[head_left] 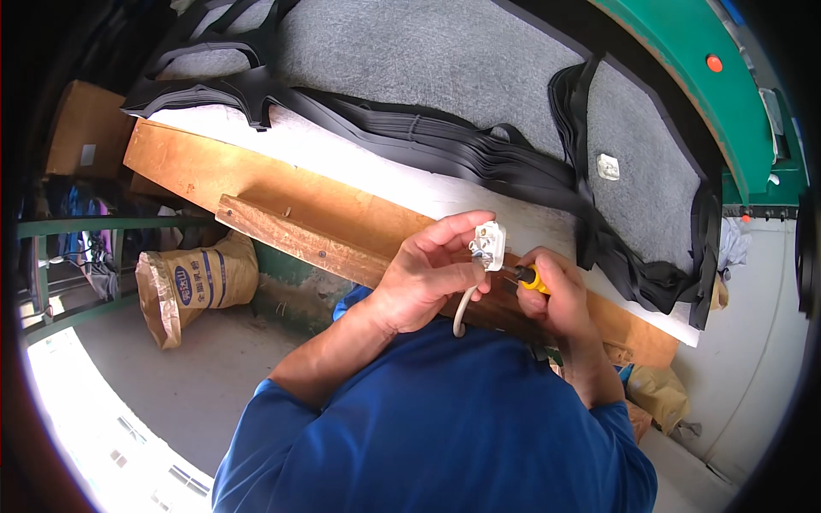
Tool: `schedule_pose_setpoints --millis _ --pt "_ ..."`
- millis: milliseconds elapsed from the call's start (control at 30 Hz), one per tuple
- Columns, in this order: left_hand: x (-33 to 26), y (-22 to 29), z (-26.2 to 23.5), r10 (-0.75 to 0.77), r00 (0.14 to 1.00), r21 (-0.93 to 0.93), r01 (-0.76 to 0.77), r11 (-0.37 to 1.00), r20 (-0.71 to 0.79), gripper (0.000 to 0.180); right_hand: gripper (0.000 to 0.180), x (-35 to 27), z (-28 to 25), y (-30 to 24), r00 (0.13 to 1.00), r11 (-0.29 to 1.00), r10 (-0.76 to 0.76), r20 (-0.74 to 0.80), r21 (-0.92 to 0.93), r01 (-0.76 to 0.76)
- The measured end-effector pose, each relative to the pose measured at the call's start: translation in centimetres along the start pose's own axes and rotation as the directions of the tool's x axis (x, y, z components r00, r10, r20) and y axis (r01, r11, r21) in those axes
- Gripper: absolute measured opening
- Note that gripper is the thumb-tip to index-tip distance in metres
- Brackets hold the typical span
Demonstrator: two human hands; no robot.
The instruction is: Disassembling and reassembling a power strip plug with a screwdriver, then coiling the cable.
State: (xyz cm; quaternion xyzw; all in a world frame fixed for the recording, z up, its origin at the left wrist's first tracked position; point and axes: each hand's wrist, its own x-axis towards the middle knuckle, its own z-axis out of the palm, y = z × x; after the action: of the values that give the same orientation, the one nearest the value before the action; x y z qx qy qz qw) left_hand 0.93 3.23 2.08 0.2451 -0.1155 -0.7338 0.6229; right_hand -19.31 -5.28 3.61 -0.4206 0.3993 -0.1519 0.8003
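Plug (488, 244), white w/ cord, gripped in left hand (428, 278); right hand (554, 295) fist round yellow screwdriver (530, 278).

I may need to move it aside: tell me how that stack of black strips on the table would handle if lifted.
The black strips sag and drape over the table edge, so probably floppy. Many thin layers lie loosely stacked, so they would likely slide apart.
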Motion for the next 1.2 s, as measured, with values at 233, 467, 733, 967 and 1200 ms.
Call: schedule_pose_setpoints --millis 233,467,733,967,1200 --pt "0.6 -0.2 -0.4 0.084 0.996 0.093 -0.084 0.992 0.005 0.057 0.037 0.4 -0.9 -0.2 0.977 0.954 0.184 0.110 0.218 -0.204" --pt "0.1 -0.3 -0.4 0.319 0.946 0.321 -0.288 0.902 -0.049 0.058 0.028 -0.7 -1.0 1.1 0.964 0.933 -0.260 -0.047 0.245 0.264" --pt "0.2 -0.6 0.6 0.429 0.903 0.466 -0.381 0.799 0.004 0.057 0.017 2.7 2.2 0.0 0.927 0.920 -0.375 -0.019 0.116 0.374" --pt "0.3 0.0 1.2 0.419 0.906 0.420 -0.401 0.814 0.054 0.055 0.013 3.5 3.6 -0.3 0.939 0.924 -0.344 -0.001 0.175 0.339" --pt "0.8 -0.2 1.4 0.383 0.922 0.260 -0.358 0.897 -0.051 0.047 0.013 3.4 3.7 -0.2 0.914 0.914 -0.406 0.009 0.028 0.406"
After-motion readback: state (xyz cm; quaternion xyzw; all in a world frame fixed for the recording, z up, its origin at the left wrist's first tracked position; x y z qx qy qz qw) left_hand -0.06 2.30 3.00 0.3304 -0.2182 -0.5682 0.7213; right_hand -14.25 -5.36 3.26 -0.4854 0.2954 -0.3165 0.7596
